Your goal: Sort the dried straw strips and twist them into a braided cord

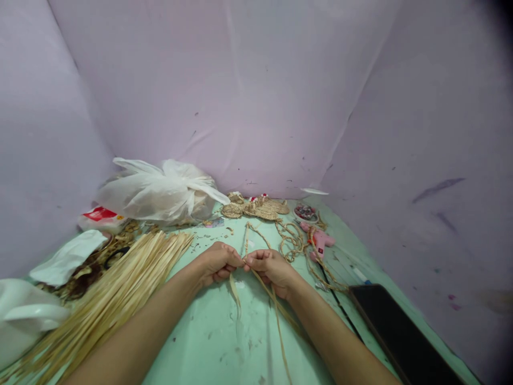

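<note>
My left hand and my right hand meet over the middle of the green table, fingertips almost touching. Both are closed in a pinch on a braided cord of tan plant fibre. From the fingers the braid runs back, bends, and trails right into a loose coil. A loose flat fibre strip hangs below my left hand. Longer strands pass under my right hand towards the front edge. The exact crossing of strands is hidden by the fingertips.
Dry fibre strips lie in a bundle at left, with a white jug beside. Behind stand a white plastic bag and woven pieces. At right are a pink glue gun, a small bowl and a black phone-like slab.
</note>
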Action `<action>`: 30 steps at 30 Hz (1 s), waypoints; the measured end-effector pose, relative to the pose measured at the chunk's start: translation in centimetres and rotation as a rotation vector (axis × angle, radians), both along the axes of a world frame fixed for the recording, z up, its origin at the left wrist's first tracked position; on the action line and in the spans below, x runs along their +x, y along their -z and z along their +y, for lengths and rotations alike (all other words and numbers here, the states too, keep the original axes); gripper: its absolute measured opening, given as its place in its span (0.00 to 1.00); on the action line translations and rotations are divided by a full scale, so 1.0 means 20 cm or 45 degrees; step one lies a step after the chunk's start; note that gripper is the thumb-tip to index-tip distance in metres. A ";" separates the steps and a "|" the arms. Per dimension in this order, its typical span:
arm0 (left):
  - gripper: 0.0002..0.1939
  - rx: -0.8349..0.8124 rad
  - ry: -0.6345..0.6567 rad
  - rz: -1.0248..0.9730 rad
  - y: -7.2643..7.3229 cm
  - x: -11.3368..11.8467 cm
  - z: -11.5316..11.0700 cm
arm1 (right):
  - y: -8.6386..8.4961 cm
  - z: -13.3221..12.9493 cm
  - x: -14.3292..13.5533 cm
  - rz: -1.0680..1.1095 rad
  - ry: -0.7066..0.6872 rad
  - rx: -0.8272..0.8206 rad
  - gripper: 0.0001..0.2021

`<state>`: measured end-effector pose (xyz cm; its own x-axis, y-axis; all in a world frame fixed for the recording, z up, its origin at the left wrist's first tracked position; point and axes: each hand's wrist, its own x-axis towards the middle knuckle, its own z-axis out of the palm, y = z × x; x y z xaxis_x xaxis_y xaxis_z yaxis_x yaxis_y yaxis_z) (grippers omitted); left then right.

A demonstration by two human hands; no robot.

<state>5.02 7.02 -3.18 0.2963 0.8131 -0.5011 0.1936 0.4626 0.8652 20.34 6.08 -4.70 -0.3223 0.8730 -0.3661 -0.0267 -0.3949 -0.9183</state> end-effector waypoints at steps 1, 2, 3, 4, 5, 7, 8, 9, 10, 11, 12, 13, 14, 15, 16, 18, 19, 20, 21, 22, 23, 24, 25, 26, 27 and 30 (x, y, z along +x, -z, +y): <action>0.07 -0.015 0.009 -0.022 0.00 0.00 0.00 | 0.00 0.00 0.00 0.006 -0.001 0.004 0.08; 0.07 -0.025 0.012 -0.034 0.00 -0.01 0.00 | 0.00 0.00 0.00 0.014 -0.003 0.011 0.08; 0.08 -0.029 0.006 -0.037 0.00 -0.01 0.00 | 0.01 0.00 0.00 0.019 -0.004 0.019 0.08; 0.08 -0.029 -0.006 -0.031 0.00 -0.01 0.01 | 0.01 0.00 0.00 0.017 -0.003 0.032 0.09; 0.08 -0.026 -0.021 -0.020 0.01 0.00 0.01 | 0.01 0.00 0.00 0.004 -0.002 0.044 0.09; 0.07 -0.012 -0.057 0.006 0.01 0.01 0.00 | 0.02 0.01 0.00 -0.045 0.000 0.083 0.07; 0.06 0.001 -0.075 0.023 0.01 0.02 0.00 | 0.02 0.01 -0.01 -0.072 0.007 0.119 0.06; 0.05 0.020 -0.094 0.045 0.01 0.03 0.00 | 0.03 0.01 -0.01 -0.096 0.015 0.166 0.05; 0.04 0.041 -0.115 0.075 0.01 0.04 -0.01 | 0.04 0.01 -0.02 -0.123 0.025 0.220 0.04; 0.03 0.062 -0.136 0.108 0.01 0.05 -0.01 | 0.04 0.02 -0.03 -0.160 0.031 0.276 0.02; 0.02 0.083 -0.160 0.142 0.02 0.06 -0.02 | 0.05 0.02 -0.03 -0.211 0.039 0.332 0.02; 0.02 0.102 -0.182 0.174 0.02 0.07 -0.02 | 0.05 0.02 -0.04 -0.283 0.045 0.378 0.03; 0.02 0.113 -0.199 0.199 0.02 0.08 -0.03 | 0.05 0.02 -0.04 -0.377 0.048 0.418 0.03; 0.03 0.125 -0.214 0.217 0.02 0.08 -0.03 | 0.04 0.01 -0.04 -0.492 0.053 0.460 0.04; 0.02 0.144 -0.217 0.226 0.01 0.09 -0.03 | 0.03 0.00 -0.04 -0.616 0.056 0.508 0.04; 0.02 0.206 -0.183 0.220 0.01 0.09 -0.03 | 0.00 -0.02 -0.04 -0.866 0.055 0.609 0.05; 0.01 0.234 -0.147 0.206 0.01 0.09 -0.03 | -0.02 -0.03 -0.04 -0.971 0.045 0.656 0.06; 0.01 0.258 -0.114 0.191 0.00 0.09 -0.03 | -0.03 -0.04 -0.04 -1.055 0.034 0.696 0.06; 0.02 0.270 -0.091 0.178 0.00 0.08 -0.03 | -0.05 -0.05 -0.04 -1.118 0.021 0.723 0.07; 0.02 0.267 -0.083 0.169 0.00 0.08 -0.03 | -0.06 -0.06 -0.04 -1.160 0.006 0.741 0.07; 0.02 0.259 -0.099 0.163 0.00 0.09 -0.03 | -0.07 -0.06 -0.04 -1.190 -0.007 0.755 0.07; 0.03 0.254 -0.126 0.159 0.01 0.09 -0.03 | -0.07 -0.06 -0.04 -1.213 -0.018 0.769 0.08; 0.03 0.254 -0.157 0.158 0.01 0.09 -0.04 | -0.07 -0.07 -0.04 -1.233 -0.024 0.781 0.08; 0.03 0.258 -0.183 0.158 0.02 0.10 -0.04 | -0.08 -0.07 -0.05 -1.258 -0.025 0.788 0.09; 0.03 0.266 -0.199 0.160 0.03 0.11 -0.04 | -0.08 -0.07 -0.05 -1.292 -0.024 0.788 0.09; 0.04 0.313 -0.209 0.200 0.06 0.12 -0.04 | -0.12 -0.09 -0.05 -1.474 -0.034 0.745 0.08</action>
<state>7.46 6.13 -4.41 0.0862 0.9458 -0.3132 0.2733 0.2799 0.9203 19.32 4.25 -2.38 -0.0967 0.9953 -0.0107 0.8956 0.0823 -0.4372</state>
